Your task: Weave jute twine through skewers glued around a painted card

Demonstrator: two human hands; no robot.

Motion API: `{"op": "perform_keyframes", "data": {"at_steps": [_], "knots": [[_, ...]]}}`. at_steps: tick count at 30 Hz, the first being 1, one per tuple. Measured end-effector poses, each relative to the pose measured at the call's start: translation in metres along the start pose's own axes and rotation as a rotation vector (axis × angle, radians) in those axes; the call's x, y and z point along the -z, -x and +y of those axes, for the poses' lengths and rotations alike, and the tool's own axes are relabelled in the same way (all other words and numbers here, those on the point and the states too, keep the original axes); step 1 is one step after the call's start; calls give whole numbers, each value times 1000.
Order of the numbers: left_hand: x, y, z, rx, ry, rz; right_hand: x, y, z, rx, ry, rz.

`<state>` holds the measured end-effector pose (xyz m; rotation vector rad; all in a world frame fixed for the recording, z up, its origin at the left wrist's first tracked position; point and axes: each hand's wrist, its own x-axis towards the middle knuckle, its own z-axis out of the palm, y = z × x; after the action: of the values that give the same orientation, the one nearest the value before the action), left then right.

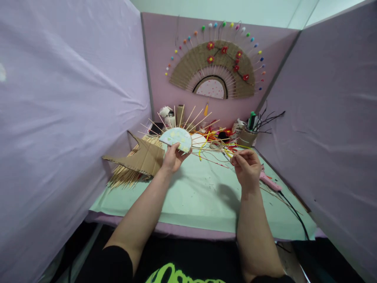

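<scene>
My left hand [174, 158] grips a half-round board [176, 138] covered in pale blue and yellow patterned material, thumb on its front near the straight lower edge. Thin wooden sticks [194, 118] fan out from the board's curved edge. To the right, my right hand [247, 168] is closed in a pinch at the outer end of a low wooden stick [213, 150] that runs from the board's right side. The fingers partly hide that stick's tip. Both hands are raised above the green-covered table [197, 196].
Cut cardboard [147, 159] lies on a heap of sticks [125, 177] at left. A pink glue gun [270, 182] with a black cord rests at right. Behind stand a holder [246, 137] with pens and twigs, and coloured strips. A decorated cardboard fan [188, 63] hangs on the back wall.
</scene>
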<state>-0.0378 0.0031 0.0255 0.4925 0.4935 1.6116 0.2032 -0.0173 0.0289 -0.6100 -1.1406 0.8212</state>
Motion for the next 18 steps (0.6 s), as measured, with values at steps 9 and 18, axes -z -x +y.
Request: {"op": "perform_keyframes", "data": {"at_steps": [9, 18], "knots": [[-6, 9, -2, 281, -34, -105, 7, -13, 29, -231, 34, 198], [-9, 29, -24, 738, -71, -293, -7, -11, 54, -113, 262, 345]]}}
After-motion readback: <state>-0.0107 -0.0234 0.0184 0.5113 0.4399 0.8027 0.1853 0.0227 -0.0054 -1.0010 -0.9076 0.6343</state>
